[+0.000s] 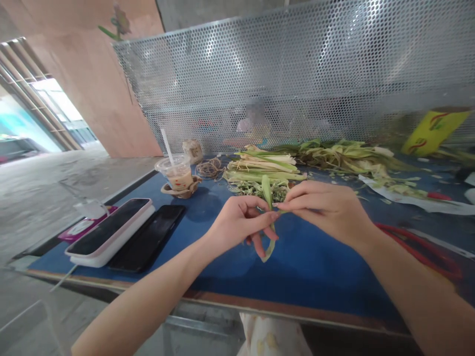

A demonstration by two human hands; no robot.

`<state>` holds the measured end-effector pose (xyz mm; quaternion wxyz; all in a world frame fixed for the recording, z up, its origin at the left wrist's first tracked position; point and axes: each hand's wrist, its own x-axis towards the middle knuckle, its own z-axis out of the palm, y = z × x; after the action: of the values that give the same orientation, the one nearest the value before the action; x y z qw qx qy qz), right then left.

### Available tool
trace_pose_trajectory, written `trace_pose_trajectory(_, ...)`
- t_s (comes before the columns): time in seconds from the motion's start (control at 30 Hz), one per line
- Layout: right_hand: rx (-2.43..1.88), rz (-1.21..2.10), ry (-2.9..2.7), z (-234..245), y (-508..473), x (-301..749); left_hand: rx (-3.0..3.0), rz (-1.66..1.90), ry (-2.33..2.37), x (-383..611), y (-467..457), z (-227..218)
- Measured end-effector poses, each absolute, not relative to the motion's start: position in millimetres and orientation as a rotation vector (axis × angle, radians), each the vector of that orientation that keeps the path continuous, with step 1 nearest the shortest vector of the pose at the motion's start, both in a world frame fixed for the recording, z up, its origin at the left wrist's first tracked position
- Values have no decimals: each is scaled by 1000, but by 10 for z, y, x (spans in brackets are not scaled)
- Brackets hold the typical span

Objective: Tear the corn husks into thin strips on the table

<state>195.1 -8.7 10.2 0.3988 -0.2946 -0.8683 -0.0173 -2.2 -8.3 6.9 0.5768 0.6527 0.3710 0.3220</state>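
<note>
Both my hands meet above the blue table [230, 272], pinching one green leaf strip [267, 190]. My left hand [241, 222] is closed round the strip's lower part, whose end curls down below my fingers. My right hand [326, 207] pinches the same strip from the right, fingers pressed together. Just behind my hands lies a stack of pale green and cream leaf strips [263, 168] with some frayed green bits in front of it.
Two phones [111, 232] lie at the left, an iced drink cup with a straw [177, 173] and a coil of twine [208, 169] behind them. More leaf scraps [345, 155] lie at the back right. A perforated metal screen [297, 74] backs the table; a person sits behind it.
</note>
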Motion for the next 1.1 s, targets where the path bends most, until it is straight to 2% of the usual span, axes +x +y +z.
trace_pose_trajectory(0.33, -765, 124, -2228, 108, -54, 2029, 1617, 702, 801, -42, -104, 47)
trace_pose_trajectory(0.67, -928, 531, -2105, 45, -6, 1926, 1620, 607, 800, -15, -81, 97)
trace_pose_trajectory(1.1, -941, 599, -1770, 1, -28, 1756, 1712, 716, 932, 66, -59, 44)
